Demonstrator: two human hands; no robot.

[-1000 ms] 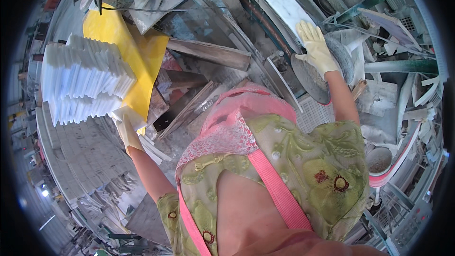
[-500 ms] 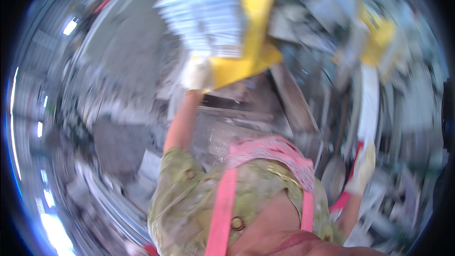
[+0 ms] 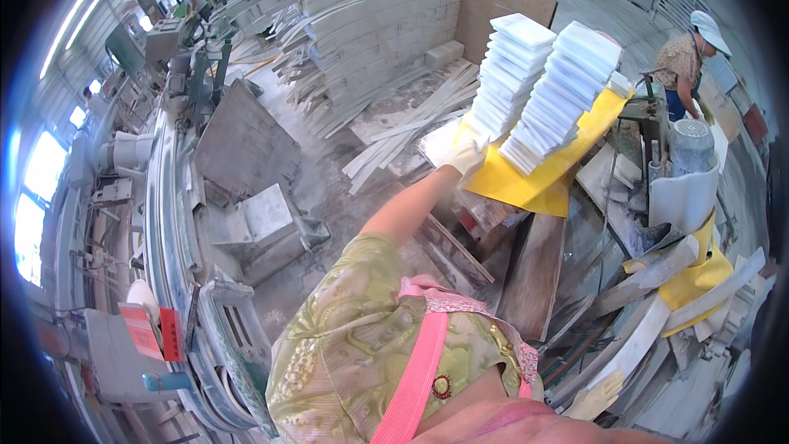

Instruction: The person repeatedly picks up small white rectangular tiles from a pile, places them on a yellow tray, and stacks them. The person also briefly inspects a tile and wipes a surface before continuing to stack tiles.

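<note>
- yellow tabletop (image 3: 526, 185): landmark, carries the stock off the dusty floor.
- two leaning stacks of white tiles (image 3: 546, 86) on it, within my reach.
- my gloved left hand (image 3: 465, 154) at its near edge, touching the stack base; grip unclear.
- my gloved right hand (image 3: 598, 395) far below it, hanging loose, holding nothing.

— Tiles (image 3: 542, 86)?
— I see smooth, matt white stone, stacked on a glossy yellow plastic sheet (image 3: 526, 185).
— Gloves?
— Left glove (image 3: 467, 154) pale cloth; apron strap (image 3: 415, 382) pink fabric.
</note>
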